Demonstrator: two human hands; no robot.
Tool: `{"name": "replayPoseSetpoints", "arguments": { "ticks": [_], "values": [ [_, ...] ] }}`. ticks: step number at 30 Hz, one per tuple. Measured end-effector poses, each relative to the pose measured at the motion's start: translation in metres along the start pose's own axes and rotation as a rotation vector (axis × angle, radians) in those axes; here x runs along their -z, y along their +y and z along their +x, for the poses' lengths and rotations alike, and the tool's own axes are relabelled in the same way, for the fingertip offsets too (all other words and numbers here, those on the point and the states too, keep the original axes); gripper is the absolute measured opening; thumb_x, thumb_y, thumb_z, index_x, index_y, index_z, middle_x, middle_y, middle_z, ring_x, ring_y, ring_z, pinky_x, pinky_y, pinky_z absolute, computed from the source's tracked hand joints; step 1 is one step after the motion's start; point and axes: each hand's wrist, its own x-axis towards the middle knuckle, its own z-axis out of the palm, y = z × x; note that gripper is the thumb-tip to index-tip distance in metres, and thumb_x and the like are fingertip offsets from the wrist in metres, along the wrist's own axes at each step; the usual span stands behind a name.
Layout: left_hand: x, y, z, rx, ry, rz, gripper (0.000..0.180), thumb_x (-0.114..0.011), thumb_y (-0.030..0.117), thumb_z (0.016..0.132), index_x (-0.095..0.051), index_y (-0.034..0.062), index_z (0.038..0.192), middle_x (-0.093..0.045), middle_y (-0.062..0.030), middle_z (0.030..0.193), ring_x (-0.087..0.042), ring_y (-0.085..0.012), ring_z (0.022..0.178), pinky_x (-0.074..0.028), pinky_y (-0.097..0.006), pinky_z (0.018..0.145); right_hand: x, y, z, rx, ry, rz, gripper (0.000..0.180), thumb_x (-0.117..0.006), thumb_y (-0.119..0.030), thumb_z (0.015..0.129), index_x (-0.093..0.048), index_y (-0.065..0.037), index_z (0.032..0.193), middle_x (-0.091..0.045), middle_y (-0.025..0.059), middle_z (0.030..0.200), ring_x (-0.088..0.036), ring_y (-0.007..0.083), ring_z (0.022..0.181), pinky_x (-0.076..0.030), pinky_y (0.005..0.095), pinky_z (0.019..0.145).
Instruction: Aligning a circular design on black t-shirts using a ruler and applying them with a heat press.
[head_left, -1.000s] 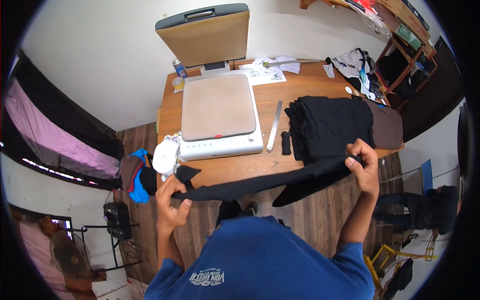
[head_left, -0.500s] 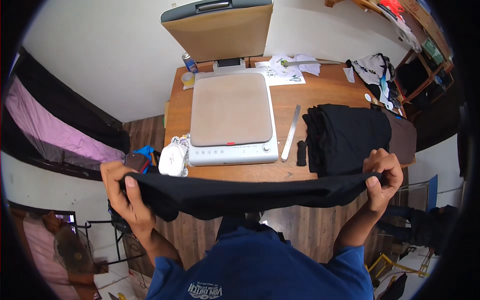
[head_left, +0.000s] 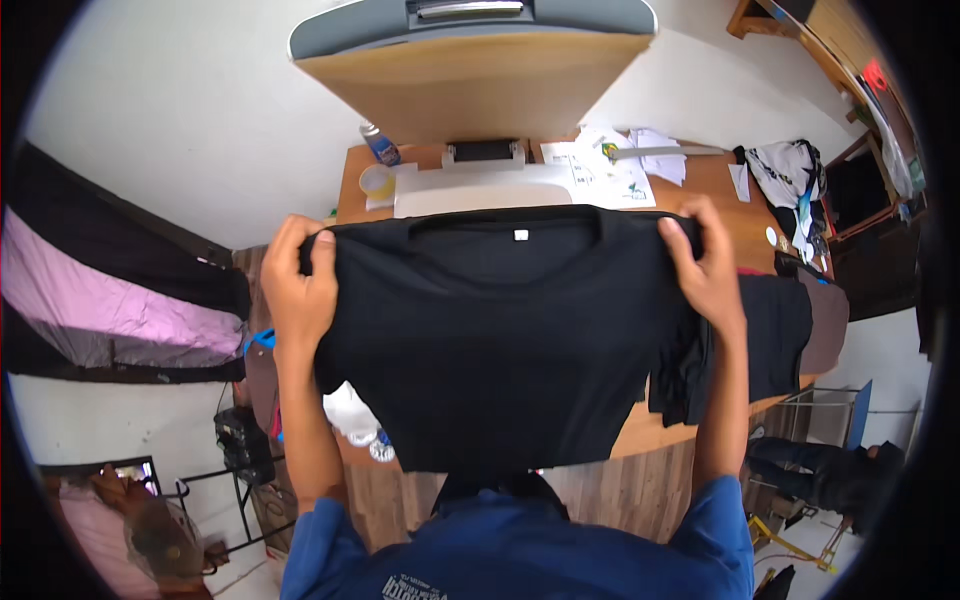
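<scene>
Both arms raised, elbows apart; left hand [head_left: 298,290] and right hand [head_left: 708,270] level with each other, fingers curled shut in pinching grips

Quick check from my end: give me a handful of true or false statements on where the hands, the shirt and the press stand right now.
1. Both hands hold the black T-shirt spread open by its shoulders. True: left hand, right hand.
2. The shirt lies flat on the heat press. False: it is held up in front of the press, hiding most of the lower plate.
3. The upper plate of the press is raised. True.
4. A stack of dark garments sits on the table to the person's left. False: it lies to the right.
5. The shirt's white neck tag faces the camera. True.
</scene>
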Motion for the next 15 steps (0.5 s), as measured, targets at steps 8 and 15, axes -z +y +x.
{"name": "replayPoseSetpoints", "arguments": {
  "ticks": [8, 15],
  "values": [
    [-0.168, -0.167, 0.071, -0.037, -0.243, 0.008, 0.017, -0.066, 0.016, 0.097, -0.067, -0.0008, 0.098, -0.067, -0.0195, 0.106, -0.065, -0.0414, 0.103, -0.051, -0.045, 0.090, -0.160, 0.189, 0.052, -0.312, -0.186, -0.197, 0.018, -0.067, -0.008, 0.094, -0.055, -0.003, 0.106, -0.058, 0.0157, 0.105, -0.055, 0.0313, 0.097, -0.046, 0.0412, 0.091],
    [-0.225, -0.240, 0.057, -0.162, -0.293, -0.079, 0.013, -0.063, 0.010, 0.101, -0.065, -0.0029, 0.105, -0.065, -0.0220, 0.131, -0.061, -0.0426, 0.122, -0.046, -0.044, 0.105, -0.218, 0.242, 0.039, -0.179, -0.281, -0.050, 0.022, -0.073, -0.005, 0.091, -0.060, -0.003, 0.109, -0.056, 0.0186, 0.150, -0.055, 0.0380, 0.135, -0.043, 0.0407, 0.112]
  ]
}}
